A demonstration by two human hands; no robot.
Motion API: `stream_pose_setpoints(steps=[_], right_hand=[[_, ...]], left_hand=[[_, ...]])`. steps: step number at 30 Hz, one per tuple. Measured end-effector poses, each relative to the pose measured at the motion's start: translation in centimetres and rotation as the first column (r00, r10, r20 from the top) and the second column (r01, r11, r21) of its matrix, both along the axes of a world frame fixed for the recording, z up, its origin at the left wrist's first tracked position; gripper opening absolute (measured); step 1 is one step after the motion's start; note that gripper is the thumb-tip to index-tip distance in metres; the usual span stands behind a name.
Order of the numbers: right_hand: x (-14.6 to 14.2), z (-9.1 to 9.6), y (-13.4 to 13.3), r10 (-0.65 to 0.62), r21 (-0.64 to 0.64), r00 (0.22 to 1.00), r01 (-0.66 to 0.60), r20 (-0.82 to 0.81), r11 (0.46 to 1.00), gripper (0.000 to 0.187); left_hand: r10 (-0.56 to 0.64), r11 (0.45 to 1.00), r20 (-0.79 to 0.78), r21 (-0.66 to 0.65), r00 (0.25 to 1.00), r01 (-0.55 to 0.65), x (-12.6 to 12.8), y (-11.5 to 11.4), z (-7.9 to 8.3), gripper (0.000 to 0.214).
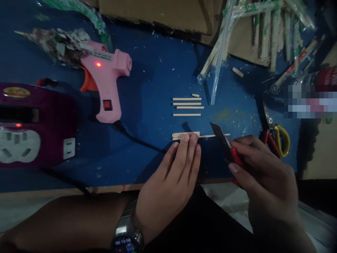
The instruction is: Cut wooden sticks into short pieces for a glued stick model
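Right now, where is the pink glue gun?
In the head view the pink glue gun lies on the blue table, up and to the left of the left hand, just right of the purple power strip.

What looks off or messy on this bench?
Wood chips and flecks litter the blue mat. The pink glue gun lies on its side with its light on, nozzle amid scrap. One short offcut lies apart.

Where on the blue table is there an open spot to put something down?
Bare blue table lies between the pink glue gun and the row of cut sticks. Another bare patch sits left of the left hand, below the black cord. The far right is crowded: wrapped chopsticks, pliers.
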State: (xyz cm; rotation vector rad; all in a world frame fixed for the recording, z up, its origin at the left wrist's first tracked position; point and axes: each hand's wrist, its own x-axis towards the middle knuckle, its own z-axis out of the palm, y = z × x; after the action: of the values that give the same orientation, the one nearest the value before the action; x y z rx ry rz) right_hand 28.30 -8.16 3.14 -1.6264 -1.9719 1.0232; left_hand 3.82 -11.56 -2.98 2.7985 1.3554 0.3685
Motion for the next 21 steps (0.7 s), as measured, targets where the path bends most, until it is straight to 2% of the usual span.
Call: stream_pose_setpoints(steps=[4, 9, 21], right_hand=[[0.1, -0.6, -0.3, 0.022, 0.005, 0.999, -0.022, -0.045, 1.0, 0.06], [0.6, -1.7, -0.9, -0.049, 0.022, 0.989, 0.053, -0.139, 0.998, 0.061], [1.0, -2.2, -1.3, -0.042, 0.061, 0.99, 0.05, -0.136, 0.997, 0.061]], left_hand=[[-0.007, 1.0, -0.017, 0.003, 1.0, 0.007, -0.1, 0.1, 0.0, 0.068], [-0.008, 1.0, -0.032, 0.005, 0.999, 0.008, 0.0, 0.1, 0.1, 0.069], [-0.008, 0.999, -0.009, -0.035, 1.0, 0.008, -0.2, -0.2, 0.1, 0.072]])
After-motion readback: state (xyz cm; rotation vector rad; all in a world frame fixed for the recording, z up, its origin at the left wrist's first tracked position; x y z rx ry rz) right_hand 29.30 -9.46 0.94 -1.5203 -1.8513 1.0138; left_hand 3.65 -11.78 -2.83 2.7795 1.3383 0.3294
